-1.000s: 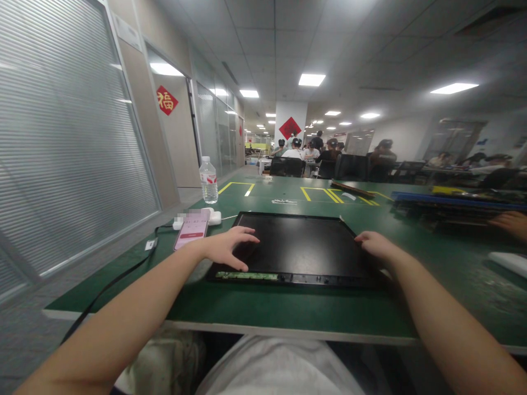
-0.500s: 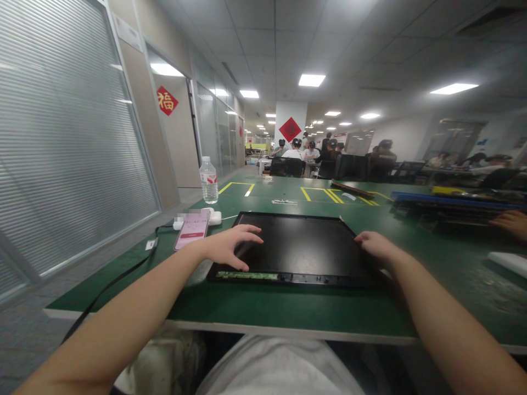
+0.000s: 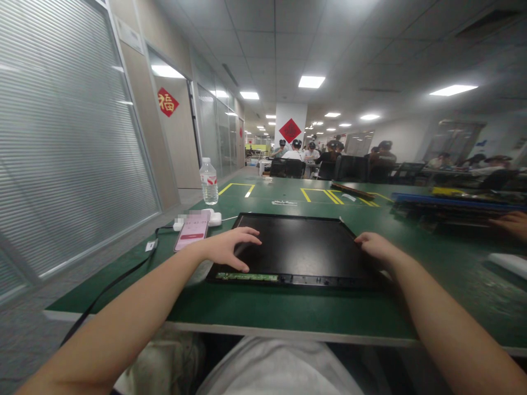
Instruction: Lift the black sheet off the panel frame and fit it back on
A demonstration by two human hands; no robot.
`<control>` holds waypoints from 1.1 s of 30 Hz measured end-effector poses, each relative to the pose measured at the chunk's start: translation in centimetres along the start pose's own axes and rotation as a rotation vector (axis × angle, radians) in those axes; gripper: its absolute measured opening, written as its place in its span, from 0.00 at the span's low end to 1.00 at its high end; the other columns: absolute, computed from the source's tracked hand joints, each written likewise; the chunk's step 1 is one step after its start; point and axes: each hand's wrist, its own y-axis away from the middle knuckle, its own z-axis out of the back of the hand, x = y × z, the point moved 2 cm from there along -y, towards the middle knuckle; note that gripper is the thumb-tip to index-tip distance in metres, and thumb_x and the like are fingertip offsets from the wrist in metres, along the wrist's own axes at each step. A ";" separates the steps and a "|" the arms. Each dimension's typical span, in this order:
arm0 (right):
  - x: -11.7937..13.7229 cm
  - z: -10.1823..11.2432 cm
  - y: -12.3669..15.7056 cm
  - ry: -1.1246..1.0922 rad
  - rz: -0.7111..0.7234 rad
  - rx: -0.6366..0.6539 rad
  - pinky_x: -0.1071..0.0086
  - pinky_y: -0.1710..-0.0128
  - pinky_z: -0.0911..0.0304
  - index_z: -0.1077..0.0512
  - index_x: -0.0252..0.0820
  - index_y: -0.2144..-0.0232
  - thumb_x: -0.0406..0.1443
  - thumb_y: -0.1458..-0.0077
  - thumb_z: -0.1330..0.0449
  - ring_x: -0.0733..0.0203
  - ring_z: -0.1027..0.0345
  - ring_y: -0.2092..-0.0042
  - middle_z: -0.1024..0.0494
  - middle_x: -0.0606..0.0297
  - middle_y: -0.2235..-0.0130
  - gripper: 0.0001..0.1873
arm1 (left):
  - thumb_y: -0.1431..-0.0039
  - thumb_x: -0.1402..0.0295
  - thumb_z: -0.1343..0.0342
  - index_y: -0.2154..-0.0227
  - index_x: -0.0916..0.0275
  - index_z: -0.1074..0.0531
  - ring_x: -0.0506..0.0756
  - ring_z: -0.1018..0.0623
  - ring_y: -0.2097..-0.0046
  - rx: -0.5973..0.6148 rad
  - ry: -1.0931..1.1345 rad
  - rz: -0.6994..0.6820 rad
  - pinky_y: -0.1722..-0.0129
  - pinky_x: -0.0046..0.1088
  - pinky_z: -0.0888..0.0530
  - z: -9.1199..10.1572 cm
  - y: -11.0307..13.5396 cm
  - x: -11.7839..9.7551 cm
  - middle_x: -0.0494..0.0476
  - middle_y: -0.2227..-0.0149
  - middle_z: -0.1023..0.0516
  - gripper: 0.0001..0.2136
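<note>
A black flat display panel lies on the green table in front of me. Along its near edge, a narrow green circuit board shows at the left. My left hand rests over the panel's left side, fingers and thumb spread apart, holding nothing; whether the palm touches the frame I cannot tell. At the opposite side, my right hand has its fingers closed on the panel's right edge, with some fingertips hidden.
Left of the panel lie a phone, a white power strip with a black cable, and a water bottle. Long dark strips and another person's hand are at the right. Yellow tape marks the far table.
</note>
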 end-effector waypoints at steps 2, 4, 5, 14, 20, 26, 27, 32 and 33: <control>0.0 0.0 0.0 -0.010 -0.050 0.026 0.68 0.56 0.34 0.21 0.39 0.66 0.23 0.61 0.46 0.55 0.25 0.59 0.19 0.57 0.64 0.20 | 0.47 0.55 0.37 0.44 0.58 0.29 0.64 0.35 0.37 -0.009 -0.031 0.052 0.38 0.38 0.38 -0.2 -0.1 0.7 0.63 0.35 0.37 0.28; 0.2 0.1 0.1 0.002 -0.074 0.041 0.68 0.56 0.34 0.21 0.38 0.64 0.23 0.61 0.46 0.55 0.25 0.59 0.19 0.57 0.62 0.22 | 0.43 0.55 0.41 0.44 0.59 0.29 0.64 0.34 0.37 -0.007 -0.087 0.115 0.38 0.39 0.38 -0.5 -0.3 1.5 0.65 0.36 0.35 0.25; 0.4 0.2 0.1 0.014 -0.075 0.037 0.69 0.56 0.34 0.21 0.39 0.64 0.23 0.61 0.46 0.55 0.25 0.59 0.19 0.56 0.61 0.22 | 0.40 0.56 0.44 0.44 0.61 0.29 0.63 0.34 0.37 -0.015 -0.124 0.150 0.38 0.39 0.38 -0.5 -0.4 2.0 0.66 0.37 0.34 0.24; 0.2 0.0 0.0 0.011 -0.060 0.013 0.70 0.57 0.34 0.21 0.38 0.64 0.23 0.61 0.45 0.56 0.25 0.60 0.19 0.56 0.62 0.22 | 0.40 0.69 0.49 0.50 0.63 0.24 0.61 0.24 0.48 -0.105 -0.335 0.329 0.45 0.36 0.31 0.1 -0.5 4.0 0.64 0.48 0.22 0.18; 0.0 -0.1 -0.3 0.014 -0.064 0.034 0.70 0.58 0.34 0.21 0.37 0.62 0.23 0.60 0.47 0.57 0.25 0.62 0.19 0.57 0.63 0.23 | 0.48 0.74 0.46 0.51 0.56 0.23 0.60 0.23 0.48 -0.141 -0.334 0.430 0.45 0.33 0.31 0.2 -0.4 4.0 0.57 0.50 0.19 0.21; 0.6 0.2 0.3 0.057 -0.076 0.033 0.71 0.60 0.34 0.21 0.37 0.61 0.22 0.59 0.46 0.56 0.25 0.59 0.19 0.56 0.59 0.23 | 0.51 0.79 0.47 0.50 0.56 0.23 0.61 0.22 0.49 -0.107 -0.305 0.473 0.47 0.33 0.29 0.4 -0.1 3.1 0.58 0.50 0.19 0.25; 0.7 0.3 0.4 0.056 -0.081 0.034 0.71 0.60 0.34 0.21 0.37 0.60 0.22 0.59 0.46 0.56 0.25 0.59 0.19 0.55 0.59 0.24 | 0.52 0.80 0.48 0.49 0.57 0.23 0.62 0.22 0.49 -0.084 -0.290 0.470 0.47 0.34 0.29 0.5 0.0 3.0 0.59 0.49 0.20 0.27; 0.9 0.4 0.4 0.074 -0.089 0.030 0.71 0.58 0.34 0.21 0.37 0.60 0.22 0.60 0.46 0.55 0.26 0.57 0.20 0.55 0.56 0.25 | 0.57 0.84 0.50 0.48 0.59 0.24 0.61 0.23 0.46 -0.062 -0.181 0.454 0.47 0.32 0.30 0.6 0.0 3.0 0.59 0.47 0.22 0.31; 0.9 0.4 0.4 0.073 -0.091 0.030 0.71 0.58 0.34 0.21 0.37 0.60 0.22 0.60 0.46 0.55 0.26 0.56 0.20 0.55 0.56 0.25 | 0.57 0.84 0.51 0.48 0.59 0.24 0.61 0.23 0.46 -0.071 -0.160 0.457 0.47 0.31 0.30 0.6 0.0 3.1 0.59 0.47 0.22 0.32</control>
